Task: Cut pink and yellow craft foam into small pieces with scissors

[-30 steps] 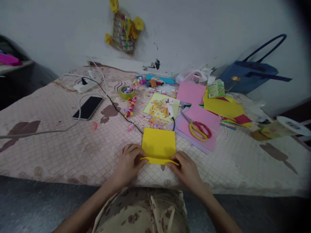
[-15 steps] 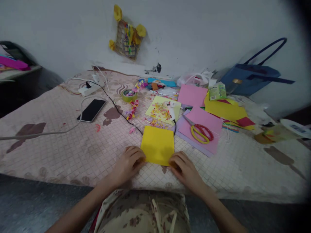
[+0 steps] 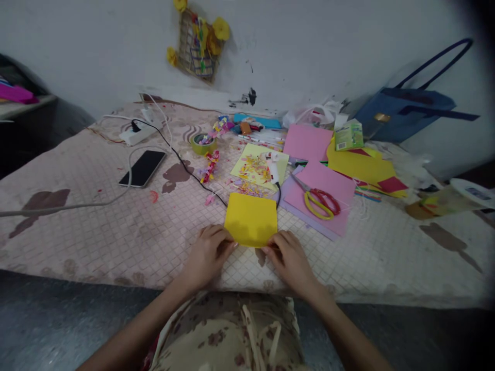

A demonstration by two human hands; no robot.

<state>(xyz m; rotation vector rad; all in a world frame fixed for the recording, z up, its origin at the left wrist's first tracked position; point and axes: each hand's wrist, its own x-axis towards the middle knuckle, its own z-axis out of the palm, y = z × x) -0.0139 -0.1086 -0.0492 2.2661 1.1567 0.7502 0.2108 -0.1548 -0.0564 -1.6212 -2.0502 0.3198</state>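
A square sheet of yellow paper [image 3: 251, 219] lies before me near the table's front edge. My left hand [image 3: 212, 252] pinches its near left corner, and my right hand [image 3: 288, 257] pinches the near right corner. The near edge looks lifted and slightly curled between my fingers. Just beyond the sheet, a white glue gun [image 3: 273, 169] rests on a pale yellow sheet [image 3: 242, 172] littered with paper scraps. To the right, scissors [image 3: 319, 201] with one red and one yellow handle lie on pink paper [image 3: 340, 183].
A phone [image 3: 143, 168] and a white power strip [image 3: 139, 132] with cables are at left. A roll of tape [image 3: 203, 144] stands further back. At right are yellow sheets [image 3: 359, 167], a green box [image 3: 348, 136], a plastic cup [image 3: 444, 201] and a blue bag [image 3: 410, 113].
The near edge of the yellow paper has come up and away from me, both hands moving with it and closer together. The camera view has shifted slightly.
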